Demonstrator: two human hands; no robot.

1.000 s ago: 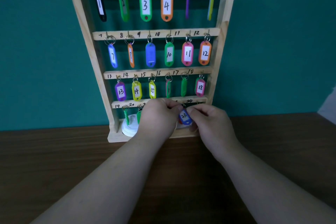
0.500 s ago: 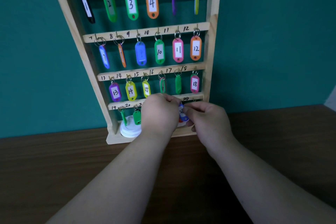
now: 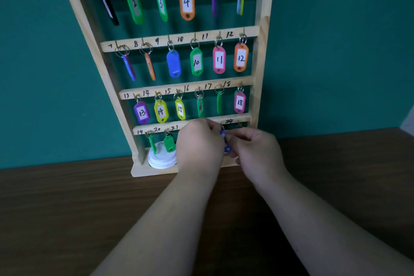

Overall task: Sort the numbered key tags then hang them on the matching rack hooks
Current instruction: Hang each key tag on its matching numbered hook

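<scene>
Starting at the left of the rack, we see the bottom rail already carrying a green tag under 19, turned edge-on, and a second green tag under 20. Both hang in front of a stack of white lids on the rack's base. Next comes the left hand, fingers curled tight, their tips closed on the top end of the blue tag, right up against the rail. The tag hangs between the two hands, its long axis close to upright, ring end up and free end showing low in the gap. The right hand sits just beside it, thumb and forefinger pinched on the tag's upper part, the other fingers folded under. We cannot tell whether the ring has caught its hook, since the left knuckles cover that spot. Further right, no tag shows below the 24 mark. We judge the coming move to be a short lift and slide of the ring onto the hidden hook just above the fingers, with the left hand nearer to it.
</scene>
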